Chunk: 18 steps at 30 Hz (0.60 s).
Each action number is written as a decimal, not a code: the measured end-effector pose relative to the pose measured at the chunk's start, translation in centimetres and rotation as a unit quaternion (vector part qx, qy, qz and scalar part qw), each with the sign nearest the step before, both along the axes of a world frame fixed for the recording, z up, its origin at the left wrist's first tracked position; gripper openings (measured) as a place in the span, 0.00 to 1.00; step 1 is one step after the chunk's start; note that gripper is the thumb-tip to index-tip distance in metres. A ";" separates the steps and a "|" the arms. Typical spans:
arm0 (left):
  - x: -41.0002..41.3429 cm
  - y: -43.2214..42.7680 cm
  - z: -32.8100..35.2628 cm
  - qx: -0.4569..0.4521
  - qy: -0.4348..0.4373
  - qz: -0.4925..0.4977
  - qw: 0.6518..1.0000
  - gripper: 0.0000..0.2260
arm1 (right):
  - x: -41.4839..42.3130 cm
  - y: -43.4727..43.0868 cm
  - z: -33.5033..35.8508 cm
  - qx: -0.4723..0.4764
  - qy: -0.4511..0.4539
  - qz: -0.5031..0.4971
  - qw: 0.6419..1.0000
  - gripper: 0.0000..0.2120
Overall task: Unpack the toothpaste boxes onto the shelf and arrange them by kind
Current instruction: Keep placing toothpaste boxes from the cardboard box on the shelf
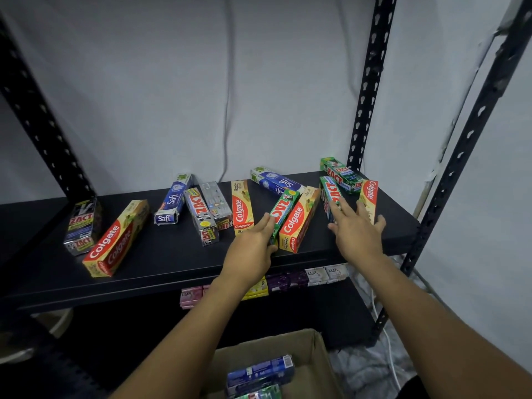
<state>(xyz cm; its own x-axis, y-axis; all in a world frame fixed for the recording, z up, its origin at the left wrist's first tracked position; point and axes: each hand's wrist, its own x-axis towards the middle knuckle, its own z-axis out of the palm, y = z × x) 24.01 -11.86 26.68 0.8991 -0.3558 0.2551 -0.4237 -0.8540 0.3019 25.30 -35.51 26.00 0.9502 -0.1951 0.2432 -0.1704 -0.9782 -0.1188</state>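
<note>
Partly unpacked, not yet sorted. Strewn across the black shelf (172, 260), left to right: Zact, Colgate and Safi toothpaste boxes (115, 240), all mixed. Gripped at its near end by the left hand (256, 237), mid-shelf: a green Zact box (283, 210). Under the wide, flat right hand (357, 228), further right: a second green Zact box (329, 191), beside a Colgate box (370, 194). Below, in the cardboard carton (316, 341), more boxes (259, 370) left to unpack.
</note>
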 end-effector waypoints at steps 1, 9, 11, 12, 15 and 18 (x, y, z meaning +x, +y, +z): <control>0.0 -0.1 0.0 0.003 -0.002 0.004 1.000 0.31 | 0.2 -0.1 0.0 0.010 0.003 0.004 1.000 0.26; 0.3 -0.5 -0.1 0.001 -0.001 0.014 1.000 0.32 | 0.3 -0.5 0.3 0.024 0.026 0.022 0.999 0.28; 0.3 -0.3 0.2 0.001 0.012 0.010 1.000 0.33 | 0.1 -0.4 0.8 0.015 0.039 0.025 0.999 0.28; 0.2 -0.1 0.4 0.002 0.017 0.007 1.000 0.33 | -0.2 -0.4 1.0 0.006 0.036 0.024 0.999 0.29; -0.8 0.4 1.4 -0.005 -0.009 0.004 1.000 0.31 | -1.9 0.1 1.1 -0.003 -0.016 0.026 1.000 0.29; -2.7 0.9 2.4 -0.017 -0.069 0.020 0.997 0.28 | -4.2 1.4 1.3 0.019 -0.064 0.051 0.996 0.28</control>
